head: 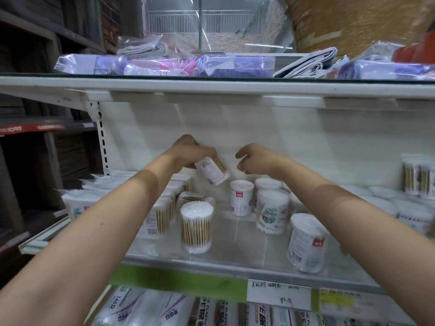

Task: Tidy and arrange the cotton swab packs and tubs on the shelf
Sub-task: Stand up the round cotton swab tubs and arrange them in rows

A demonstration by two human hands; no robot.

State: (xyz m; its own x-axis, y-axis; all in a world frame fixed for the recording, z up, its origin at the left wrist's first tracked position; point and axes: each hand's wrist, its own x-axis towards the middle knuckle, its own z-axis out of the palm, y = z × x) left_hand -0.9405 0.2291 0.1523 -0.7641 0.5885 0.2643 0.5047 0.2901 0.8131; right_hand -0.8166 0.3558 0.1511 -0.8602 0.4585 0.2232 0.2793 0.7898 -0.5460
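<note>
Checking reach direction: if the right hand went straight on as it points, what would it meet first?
Probably the tilted white-labelled swab tub gripped by the left hand; the right hand points leftward at it, though depth is unclear.

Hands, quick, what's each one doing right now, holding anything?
Left hand: fingers curled round a tilted cotton swab tub, lifted above the shelf.
Right hand: fingers loosely curled, holding nothing.

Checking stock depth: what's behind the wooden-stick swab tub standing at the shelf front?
Behind the wooden-stick tub a similar tub lies tipped on its side, with more upright tubs to its left. The left forearm covers the rest of that row.
</note>
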